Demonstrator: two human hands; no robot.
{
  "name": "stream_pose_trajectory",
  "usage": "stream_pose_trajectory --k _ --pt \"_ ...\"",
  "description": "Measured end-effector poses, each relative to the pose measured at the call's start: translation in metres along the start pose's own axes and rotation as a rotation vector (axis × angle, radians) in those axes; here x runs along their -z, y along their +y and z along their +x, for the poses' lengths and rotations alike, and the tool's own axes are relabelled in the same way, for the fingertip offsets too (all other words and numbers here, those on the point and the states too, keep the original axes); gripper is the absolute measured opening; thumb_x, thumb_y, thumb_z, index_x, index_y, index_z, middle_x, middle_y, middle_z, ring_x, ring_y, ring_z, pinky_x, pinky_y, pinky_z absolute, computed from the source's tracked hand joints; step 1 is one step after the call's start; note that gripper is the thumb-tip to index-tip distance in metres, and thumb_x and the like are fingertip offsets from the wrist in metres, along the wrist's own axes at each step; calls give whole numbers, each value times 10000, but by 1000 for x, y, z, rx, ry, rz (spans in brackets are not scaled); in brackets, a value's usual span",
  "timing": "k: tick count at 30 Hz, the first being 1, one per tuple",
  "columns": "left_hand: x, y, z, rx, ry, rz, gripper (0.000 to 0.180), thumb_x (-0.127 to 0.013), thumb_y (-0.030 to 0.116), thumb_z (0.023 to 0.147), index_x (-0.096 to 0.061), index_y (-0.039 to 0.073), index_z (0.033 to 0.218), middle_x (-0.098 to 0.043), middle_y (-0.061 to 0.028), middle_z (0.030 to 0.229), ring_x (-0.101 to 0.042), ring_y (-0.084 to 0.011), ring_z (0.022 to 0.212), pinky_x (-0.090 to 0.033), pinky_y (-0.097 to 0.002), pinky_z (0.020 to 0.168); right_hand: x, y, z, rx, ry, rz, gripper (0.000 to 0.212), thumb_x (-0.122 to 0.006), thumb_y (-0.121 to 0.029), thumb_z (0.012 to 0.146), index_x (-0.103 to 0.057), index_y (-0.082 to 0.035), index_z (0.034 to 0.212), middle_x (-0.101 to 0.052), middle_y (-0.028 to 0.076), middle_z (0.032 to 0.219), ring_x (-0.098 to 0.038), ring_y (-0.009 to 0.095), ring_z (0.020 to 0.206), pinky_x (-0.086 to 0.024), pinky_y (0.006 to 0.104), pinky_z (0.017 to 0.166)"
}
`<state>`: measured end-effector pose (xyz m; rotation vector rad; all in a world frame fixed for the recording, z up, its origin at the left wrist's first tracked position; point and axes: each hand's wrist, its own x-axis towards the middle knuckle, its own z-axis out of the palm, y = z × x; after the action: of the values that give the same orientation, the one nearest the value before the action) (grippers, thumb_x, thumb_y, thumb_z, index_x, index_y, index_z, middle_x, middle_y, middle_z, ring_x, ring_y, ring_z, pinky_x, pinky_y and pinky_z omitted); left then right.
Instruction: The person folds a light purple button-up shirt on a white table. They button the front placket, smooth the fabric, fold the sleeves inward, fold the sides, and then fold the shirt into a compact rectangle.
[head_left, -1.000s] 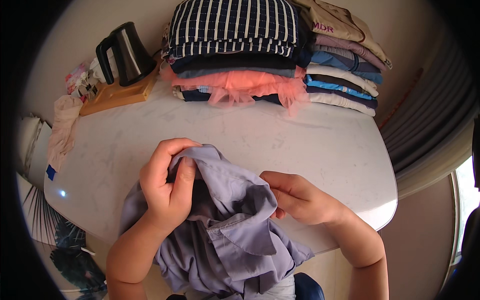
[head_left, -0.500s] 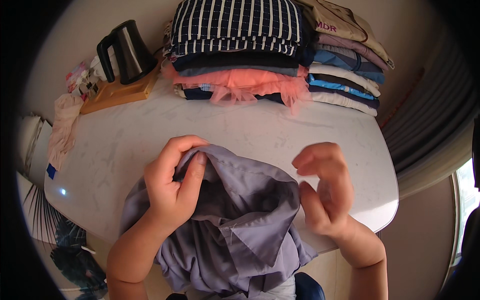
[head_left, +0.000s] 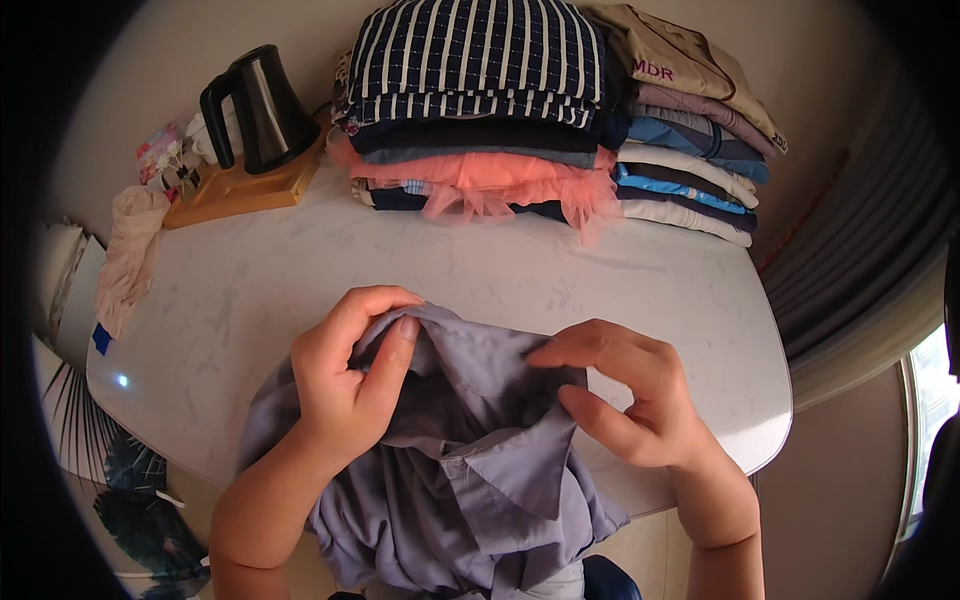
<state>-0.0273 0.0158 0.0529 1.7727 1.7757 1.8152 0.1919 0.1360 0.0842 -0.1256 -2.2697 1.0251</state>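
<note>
A greyish-purple collared shirt [head_left: 400, 510] lies bunched over the table's near edge and hangs toward my lap, its neck opening facing up. My left hand [head_left: 350, 370] pinches the collar's upper left edge between thumb and fingers. At the collar's right side is my right hand [head_left: 630, 390], thumb and forefinger apart with a gap between them. Its fingertips reach over the fabric, and the thumb tip is at the collar edge; whether they press on it is hard to tell. One collar point [head_left: 525, 475] folds down toward me.
Tall stacks of folded clothes [head_left: 480, 60] stand at the back of the white table [head_left: 250, 270]. A kettle [head_left: 270, 110] is on a wooden tray [head_left: 240, 195] at the back left. Pale pink cloth [head_left: 130, 260] drapes at the left edge. A grey curtain [head_left: 870, 220] hangs at right.
My right hand has moved left and in to the collar, from beside it. My left hand keeps its pinch, slightly lower in view. The collar's right side has shifted a little left.
</note>
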Motion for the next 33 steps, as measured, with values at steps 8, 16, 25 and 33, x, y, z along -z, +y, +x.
stream_pose_trajectory --k 8,16,25,33 --pt "0 1 -1 12 20 82 107 -536 32 950 -604 -22 1013 -612 -30 820 -519 -58 711 -432 -201 662 -2 -4 -2 -405 41 416 361 -602 -11 795 -609 33 1154 -656 69 962 -610 158 912 -476 274 788" --pt "1 2 -1 25 25 47 145 -465 2 961 -566 -24 1062 -585 -43 939 -535 -82 869 -420 -211 792 -10 25 -11 -589 -71 917 200 -603 -144 882 -614 13 1006 -585 6 897 -519 91 843 -401 221 772" --pt "1 -5 2 -119 29 121 231 -557 -63 841 -572 -17 1067 -615 -106 1009 -589 -201 894 -464 -289 825 -19 7 -11 -497 -192 1021 94 -683 8 863 -619 13 931 -588 -10 890 -529 65 795 -444 243 733" --pt "7 27 -22 -659 -34 358 219 -613 205 830 -637 210 1048 -579 -75 1103 -552 -237 967 -363 -450 1030 -20 7 -9 -322 -229 811 94 -662 16 869 -635 11 959 -600 12 865 -555 81 796 -461 250 738"
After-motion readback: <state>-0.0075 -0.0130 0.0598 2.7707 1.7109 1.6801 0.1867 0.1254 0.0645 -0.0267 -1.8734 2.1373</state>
